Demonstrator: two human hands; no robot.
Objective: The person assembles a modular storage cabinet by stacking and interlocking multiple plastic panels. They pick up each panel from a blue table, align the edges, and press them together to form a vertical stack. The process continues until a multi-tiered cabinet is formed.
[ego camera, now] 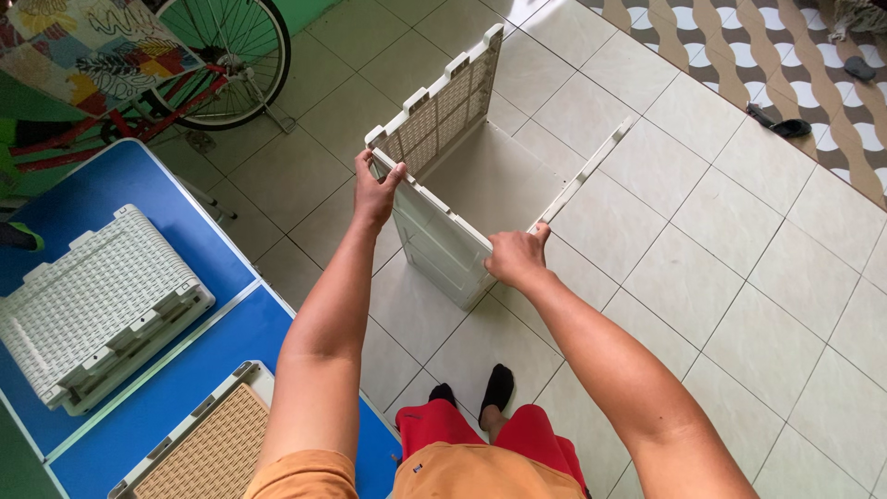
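Both hands — left hand (374, 197), right hand (516, 258) — grip the white panel's (434, 242) top edge.

Bright, even daylight fills the scene; soft short shadows fall toward seven o'clock beneath the arms. Focus is sharp throughout, without glare. Wide-angle distortion bends tile lines near the edges.

Both arms out fwd, left hand (374, 196) & right hand (517, 259) in closed grips, knuckles up.
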